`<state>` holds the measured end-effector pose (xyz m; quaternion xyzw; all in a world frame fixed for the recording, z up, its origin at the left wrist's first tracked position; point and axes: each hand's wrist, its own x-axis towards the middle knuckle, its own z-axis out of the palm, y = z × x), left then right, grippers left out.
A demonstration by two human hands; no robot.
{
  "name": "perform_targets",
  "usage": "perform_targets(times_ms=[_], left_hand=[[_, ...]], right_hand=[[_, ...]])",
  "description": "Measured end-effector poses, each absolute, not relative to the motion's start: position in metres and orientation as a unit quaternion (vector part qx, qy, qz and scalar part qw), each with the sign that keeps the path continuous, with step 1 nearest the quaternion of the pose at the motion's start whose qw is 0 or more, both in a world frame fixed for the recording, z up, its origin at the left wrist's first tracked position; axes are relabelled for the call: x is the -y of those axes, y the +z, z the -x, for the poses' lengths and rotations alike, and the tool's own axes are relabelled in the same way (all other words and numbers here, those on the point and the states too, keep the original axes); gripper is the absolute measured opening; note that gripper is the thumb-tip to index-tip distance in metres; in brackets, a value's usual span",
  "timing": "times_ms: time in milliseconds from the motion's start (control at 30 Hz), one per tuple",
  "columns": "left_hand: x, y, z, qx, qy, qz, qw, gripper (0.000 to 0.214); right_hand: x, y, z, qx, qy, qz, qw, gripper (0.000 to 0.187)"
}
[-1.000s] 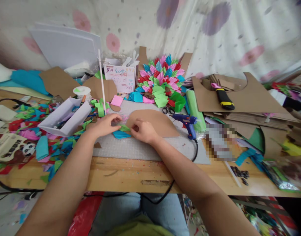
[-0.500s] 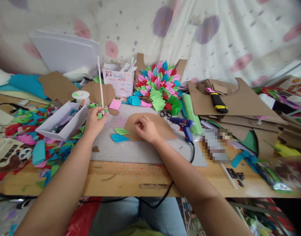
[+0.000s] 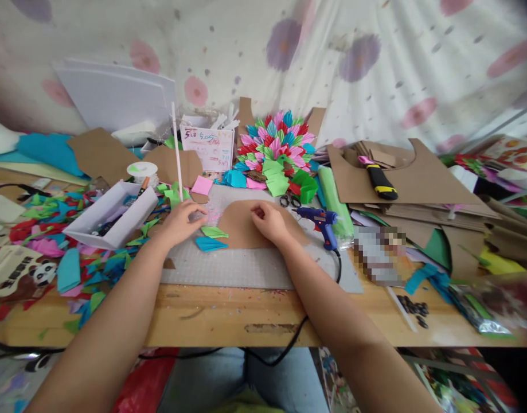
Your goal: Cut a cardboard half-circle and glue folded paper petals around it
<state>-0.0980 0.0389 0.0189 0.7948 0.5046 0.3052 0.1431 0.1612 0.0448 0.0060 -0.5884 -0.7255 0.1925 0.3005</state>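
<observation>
Over the left part of the grey cutting mat (image 3: 229,272), my left hand (image 3: 181,222) is open, thumb and index finger apart with a gap between them. It is just left of a green crepe paper petal (image 3: 214,232) and a blue one (image 3: 211,244). My right hand (image 3: 268,222) hovers over or rests on a rounded brown cardboard piece (image 3: 237,221). Its fingers are curled in; whatever they may hold is hidden. To its right lies a blue hot glue gun (image 3: 319,217). Behind my left hand stands a thin white stick (image 3: 177,155).
A white tray (image 3: 112,215) with pens stands left among paper scraps. At the back is a cardboard piece covered in colourful petals (image 3: 280,140). Scissors (image 3: 290,200) lie near a green roll (image 3: 335,201). A yellow-black utility knife (image 3: 381,182) rests on stacked cardboard (image 3: 426,178).
My left hand has moved right and towards me, away from the white stick, and its fingers have parted. My right hand has shifted slightly right, and its fingers are more curled.
</observation>
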Motion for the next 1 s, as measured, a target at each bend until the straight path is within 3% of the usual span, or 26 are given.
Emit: perform_targets(times_ms=[300, 1000], left_hand=[[-0.046, 0.007, 0.092, -0.483, 0.283, -0.81, 0.174, 0.014], [-0.048, 0.003, 0.089, -0.485, 0.28, -0.811, 0.171, 0.011]], right_hand=[[-0.042, 0.005, -0.156, 0.749, 0.17, 0.587, 0.256, 0.018], [-0.043, 0.007, -0.154, 0.742, 0.171, 0.597, 0.255, 0.016]])
